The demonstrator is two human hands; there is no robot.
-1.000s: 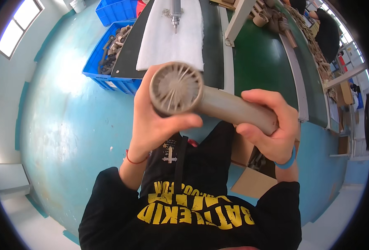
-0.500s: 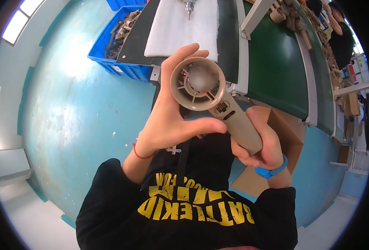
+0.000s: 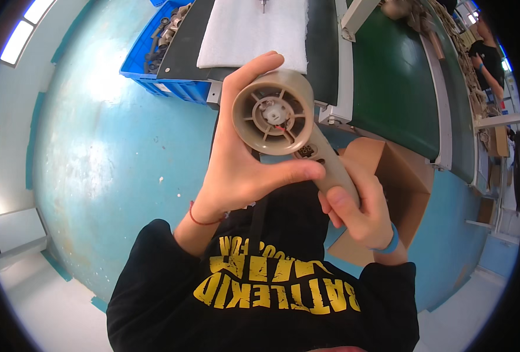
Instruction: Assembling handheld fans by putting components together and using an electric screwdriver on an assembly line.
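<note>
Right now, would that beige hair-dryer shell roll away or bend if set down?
The shell looks like stiff moulded plastic, so it probably won't bend. Its round barrel might roll, though the handle, held by the right hand, should stop it. With its open end, it is likely light.

One beige plastic hair-dryer shell [image 3: 283, 126], two hands, one blue plastic crate [image 3: 148, 64], one white foam sheet [image 3: 242, 32], one open brown cardboard box [image 3: 398, 182].
</note>
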